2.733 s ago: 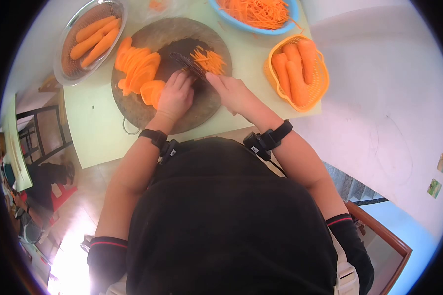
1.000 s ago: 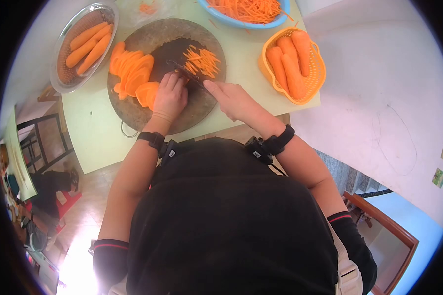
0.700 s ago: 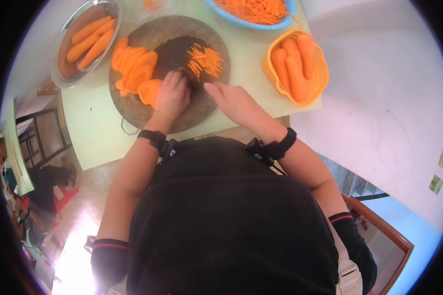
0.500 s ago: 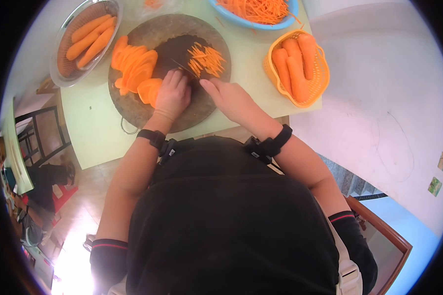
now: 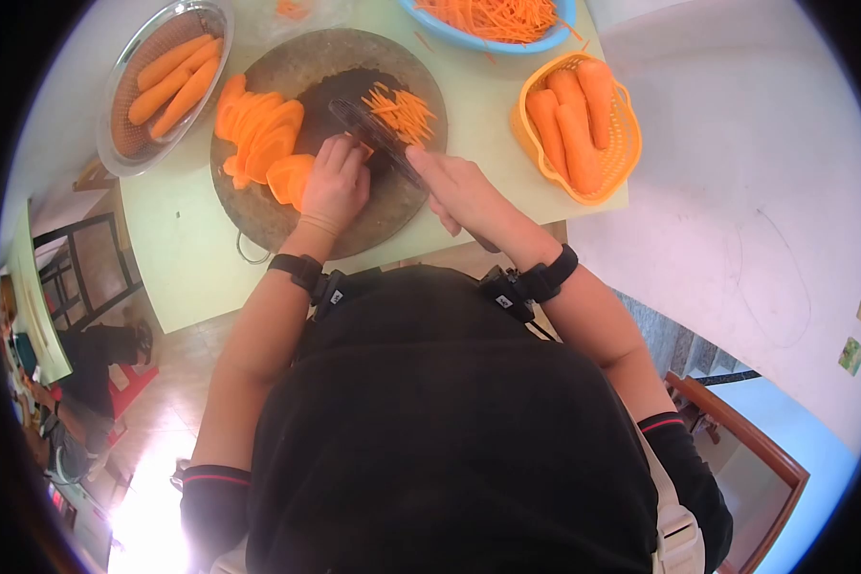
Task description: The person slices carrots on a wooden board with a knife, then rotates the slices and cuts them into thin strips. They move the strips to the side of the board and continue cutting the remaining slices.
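My right hand point(image 5: 461, 194) is wrapped round the handle of a dark-bladed kitchen knife point(image 5: 378, 136), whose flat side now shows tilted over the round chopping board point(image 5: 387, 218). Curled fingers of my left hand point(image 5: 335, 189) press down on the board beside the blade, with a bit of carrot point(image 5: 364, 150) showing at the fingertips. The rest of what lies under them is hidden. Overlapping carrot slices point(image 5: 263, 134) fan out to the left of that hand. Beyond the blade, at the board's upper right, lies a small heap of carrot strips point(image 5: 404, 115).
An orange plastic basket point(image 5: 630, 143) of whole carrots stands on the right of the table point(image 5: 177, 263). A blue bowl point(image 5: 572, 29) with shredded carrot sits at the back. At left is an oval metal colander point(image 5: 111, 115) with more carrots. A person point(image 5: 91, 368) is at far left.
My right hand has moved slightly right and down, and the knife has turned from edge-on to showing its flat side. The left hand stays at about the same place.
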A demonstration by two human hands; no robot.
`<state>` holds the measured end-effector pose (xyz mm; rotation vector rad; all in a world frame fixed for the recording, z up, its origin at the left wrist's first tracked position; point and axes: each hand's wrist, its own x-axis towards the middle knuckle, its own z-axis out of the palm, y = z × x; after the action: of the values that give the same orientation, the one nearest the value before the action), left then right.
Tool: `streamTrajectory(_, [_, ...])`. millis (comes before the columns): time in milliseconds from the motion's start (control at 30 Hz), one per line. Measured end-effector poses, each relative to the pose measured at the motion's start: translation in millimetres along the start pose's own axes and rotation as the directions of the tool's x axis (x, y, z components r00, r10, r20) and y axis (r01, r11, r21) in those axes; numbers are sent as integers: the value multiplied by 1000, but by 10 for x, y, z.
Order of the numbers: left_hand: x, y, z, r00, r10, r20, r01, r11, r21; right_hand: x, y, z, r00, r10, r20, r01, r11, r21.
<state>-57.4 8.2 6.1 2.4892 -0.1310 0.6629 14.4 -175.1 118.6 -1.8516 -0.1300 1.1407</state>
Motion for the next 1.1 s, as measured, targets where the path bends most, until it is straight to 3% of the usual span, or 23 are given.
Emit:
streamTrajectory(267, [2, 9, -4, 1000, 7, 25, -8, 1000, 22, 3, -20, 6, 1000, -20, 5, 21, 969, -247])
streamTrajectory(333, [-2, 11, -9, 999, 1, 35, -2, 999, 34, 16, 13, 40, 985, -163, -50, 128, 904, -408])
streamTrajectory(467, [-7, 10, -14, 999, -10, 48, 9, 999, 36, 4, -53, 78, 992, -110, -58, 71, 886, -458])
streamTrajectory(667, [20, 17, -1, 1000, 11, 8, -11, 1000, 28, 247, 34, 135, 978, -200, -61, 149, 871, -467])
streamTrajectory(767, [32, 20, -22, 1000, 13, 14, -14, 1000, 20, 335, 119, 110, 938, -341, -63, 275, 843, -463])
streamTrajectory(833, [40, 24, -14, 1000, 18, 17, -18, 1000, 12, 249, -11, 21, 999, 35, 19, -33, 996, -87])
streamTrajectory(933, [30, 12, -1, 1000, 10, 8, -10, 1000, -12, 270, 107, -36, 998, 63, -25, -61, 995, 76])
streamTrajectory(1100, [27, 13, 14, 1000, 7, -6, -7, 1000, -26, 165, 113, -131, 999, 42, 2, -42, 992, 115])
